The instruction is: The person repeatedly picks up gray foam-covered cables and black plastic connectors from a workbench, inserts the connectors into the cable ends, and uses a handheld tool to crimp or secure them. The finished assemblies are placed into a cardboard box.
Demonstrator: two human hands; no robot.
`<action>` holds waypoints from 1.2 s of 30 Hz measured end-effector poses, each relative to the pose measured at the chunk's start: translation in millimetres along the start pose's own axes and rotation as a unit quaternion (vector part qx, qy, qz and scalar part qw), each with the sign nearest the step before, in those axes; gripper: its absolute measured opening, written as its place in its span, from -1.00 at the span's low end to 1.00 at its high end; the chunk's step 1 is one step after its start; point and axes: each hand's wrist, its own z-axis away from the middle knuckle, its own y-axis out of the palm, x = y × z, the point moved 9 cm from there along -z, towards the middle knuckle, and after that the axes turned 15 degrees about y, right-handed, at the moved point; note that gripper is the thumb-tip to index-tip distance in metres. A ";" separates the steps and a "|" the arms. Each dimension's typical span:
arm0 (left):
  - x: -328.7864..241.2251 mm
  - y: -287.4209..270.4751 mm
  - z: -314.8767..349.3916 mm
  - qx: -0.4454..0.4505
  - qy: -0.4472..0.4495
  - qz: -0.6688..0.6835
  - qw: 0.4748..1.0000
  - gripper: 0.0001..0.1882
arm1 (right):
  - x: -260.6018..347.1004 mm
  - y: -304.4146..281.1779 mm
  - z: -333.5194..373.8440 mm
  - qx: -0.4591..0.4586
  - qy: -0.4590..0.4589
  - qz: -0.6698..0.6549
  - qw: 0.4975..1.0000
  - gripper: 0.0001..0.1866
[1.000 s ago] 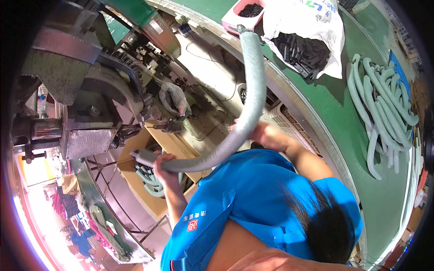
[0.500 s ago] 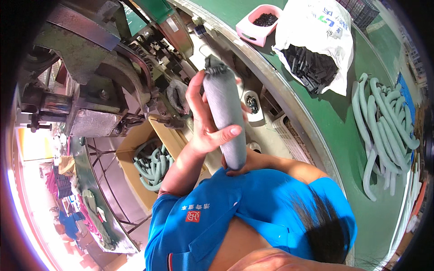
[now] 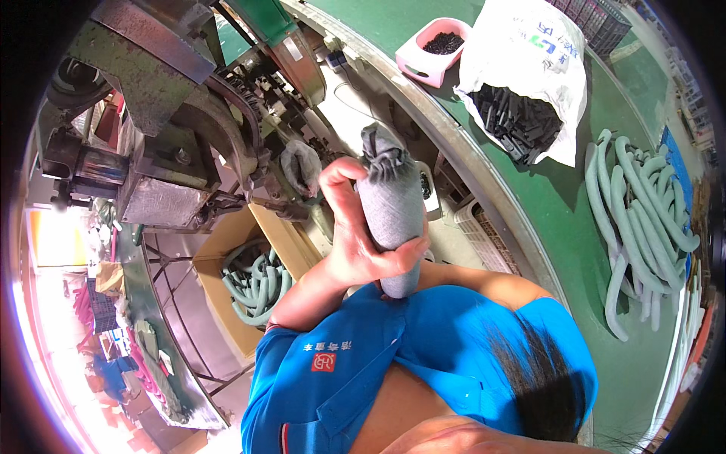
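A grey fabric-covered cylinder (image 3: 391,208) stands nearly upright in front of my chest, its cloth bunched and tied into a tuft at the top. Wrapped around its middle, my left hand (image 3: 361,246) is closed, with the thumb across the front. My right hand (image 3: 429,275) is behind the lower end of the cylinder; its fingers are mostly hidden, so I cannot tell their grip.
On the green bench to the right lie grey-green curved foam tubes (image 3: 634,227), a white sack (image 3: 522,53) of black strips and a pink bin (image 3: 412,62). Left are a heavy metal machine (image 3: 162,163) and a cardboard box (image 3: 286,234) of tubes.
The cylinder's top has tipped toward me and slightly right, showing more of the gathered tuft. My left hand has moved with it, still gripping.
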 end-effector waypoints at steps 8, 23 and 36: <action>-0.5 1.9 -5.6 0.014 -0.012 0.019 1.000 -0.09 | -8.4 -6.3 -3.3 -0.018 -0.004 0.021 1.000 -0.39; 6.3 12.9 29.6 0.001 -0.211 0.109 0.972 -0.27 | -8.0 -4.1 -4.4 -0.052 -0.035 0.012 0.998 -0.29; 5.5 -24.7 38.4 -0.042 -0.161 -0.039 0.985 -0.31 | 215.0 -17.2 80.5 -0.348 -0.330 0.311 0.820 -0.20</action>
